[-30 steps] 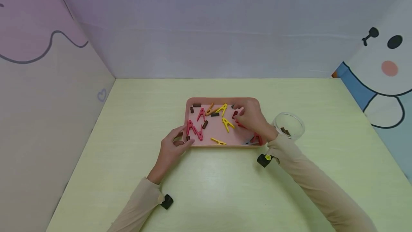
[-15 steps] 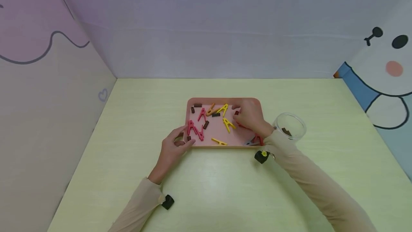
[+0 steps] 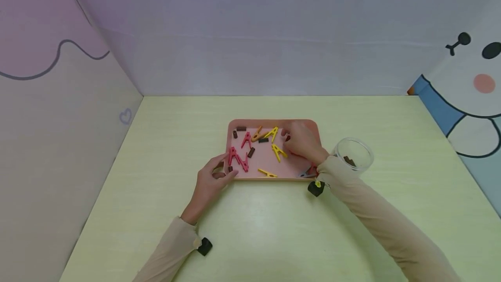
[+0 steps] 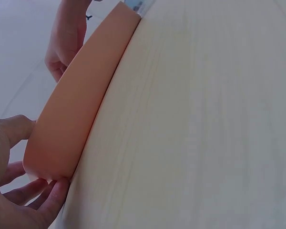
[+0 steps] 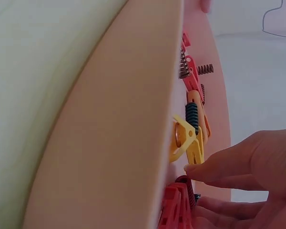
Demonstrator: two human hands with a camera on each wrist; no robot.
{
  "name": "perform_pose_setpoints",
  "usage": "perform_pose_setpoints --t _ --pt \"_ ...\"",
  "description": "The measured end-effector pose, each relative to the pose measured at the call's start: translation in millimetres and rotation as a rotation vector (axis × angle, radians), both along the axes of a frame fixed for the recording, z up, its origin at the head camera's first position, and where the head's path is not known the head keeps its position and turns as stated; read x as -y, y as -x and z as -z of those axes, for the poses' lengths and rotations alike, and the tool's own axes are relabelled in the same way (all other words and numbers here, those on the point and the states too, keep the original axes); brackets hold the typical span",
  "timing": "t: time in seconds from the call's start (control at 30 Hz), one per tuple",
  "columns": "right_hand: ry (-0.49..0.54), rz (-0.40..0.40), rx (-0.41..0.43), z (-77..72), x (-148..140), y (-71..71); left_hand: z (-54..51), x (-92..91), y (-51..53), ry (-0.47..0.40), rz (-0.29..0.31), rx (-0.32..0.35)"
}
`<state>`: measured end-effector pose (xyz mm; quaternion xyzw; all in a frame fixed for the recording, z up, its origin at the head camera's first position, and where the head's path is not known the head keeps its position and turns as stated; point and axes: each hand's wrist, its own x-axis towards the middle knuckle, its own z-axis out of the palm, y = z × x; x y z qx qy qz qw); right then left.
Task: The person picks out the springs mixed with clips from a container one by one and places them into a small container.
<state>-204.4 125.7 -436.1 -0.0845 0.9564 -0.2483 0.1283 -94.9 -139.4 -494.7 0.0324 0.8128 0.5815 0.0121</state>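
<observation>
Your right hand (image 3: 302, 142) has edged inward, at the dark red spring (image 5: 191, 189) in the tray (image 3: 260, 161); can't tell if pinching. Left hand (image 3: 209, 181) clamps tray corner. Adjacent red clips (image 5: 173, 206) could snag the spring.

1. The right hand (image 3: 303, 141) has edged toward 10 o'clock over the tray (image 3: 250, 179).
2. Its sleeve (image 3: 340, 177) and the wrist camera (image 3: 315, 188) have slid the same way.
3. From the head view, the sleeve now covers more of the red clip (image 3: 312, 170) at the tray's 4 o'clock corner.
4. Less of the dark red spring (image 3: 288, 138) shows between the fingers.
</observation>
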Motion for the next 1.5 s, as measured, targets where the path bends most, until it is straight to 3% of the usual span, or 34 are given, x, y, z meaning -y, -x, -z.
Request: perform_pose_setpoints --t 0.1,0.33,0.73,1.0,1.23,1.5 --pt "-0.001 -0.01 0.014 1.4 0.0 -0.1 -0.5 0.0 -0.5 0.002 -0.002 0.002" --pt "-0.03 -0.065 -0.047 7.5 -1.2 0.9 -0.5 0.9 0.1 0.017 -0.006 -0.019" --pt "-0.022 -0.032 -0.064 9.1 1.6 1.1 1.8 2.0 1.4 0.02 -0.003 -0.013" --pt "0.056 -0.016 -0.077 4.5 -1.1 0.2 -0.5 1.6 0.8 0.03 -0.006 0.002" --pt "0.078 -0.003 -0.155 -15.5 -2.6 -5.3 -18.3 2.7 2.5 0.045 0.007 -0.007" --pt "0.053 -0.018 -0.322 -30.0 -6.9 -9.9 -36.4 4.4 5.6 0.045 0.013 -0.052"
